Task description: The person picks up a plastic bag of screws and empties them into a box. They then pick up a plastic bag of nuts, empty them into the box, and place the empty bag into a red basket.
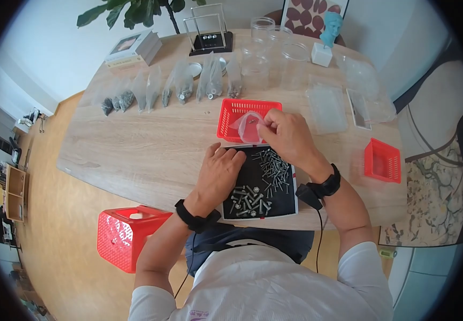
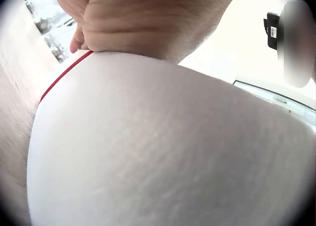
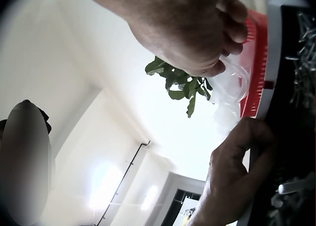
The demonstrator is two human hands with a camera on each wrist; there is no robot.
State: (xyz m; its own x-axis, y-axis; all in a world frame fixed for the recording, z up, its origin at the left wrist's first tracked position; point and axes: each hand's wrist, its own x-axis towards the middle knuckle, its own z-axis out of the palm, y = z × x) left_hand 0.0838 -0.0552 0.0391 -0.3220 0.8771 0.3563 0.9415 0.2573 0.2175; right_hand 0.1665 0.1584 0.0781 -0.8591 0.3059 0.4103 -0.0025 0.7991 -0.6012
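A black-lined tray with white walls [image 1: 296,193] holds long thin screws [image 1: 275,170] and thicker bolts [image 1: 248,201] in separate heaps. My left hand [image 1: 215,175] grips its left wall near the far corner, fingers curled at the edge; the left wrist view shows the hand [image 2: 143,21] above the white wall [image 2: 148,137]. Beyond the tray, my right hand [image 1: 291,140] pinches a clear plastic bag [image 1: 250,128] over the red basket [image 1: 225,119]. In the right wrist view the bag [image 3: 231,90] hangs below the fingertips of this hand [image 3: 182,36].
Several small bags of hardware [image 1: 183,85] stand across the table's far side, near clear jars [image 1: 255,59]. Flat clear bags [image 1: 327,109] and a smaller red basket [image 1: 382,160] lie to the right. A red stool [image 1: 116,241] is at the near left.
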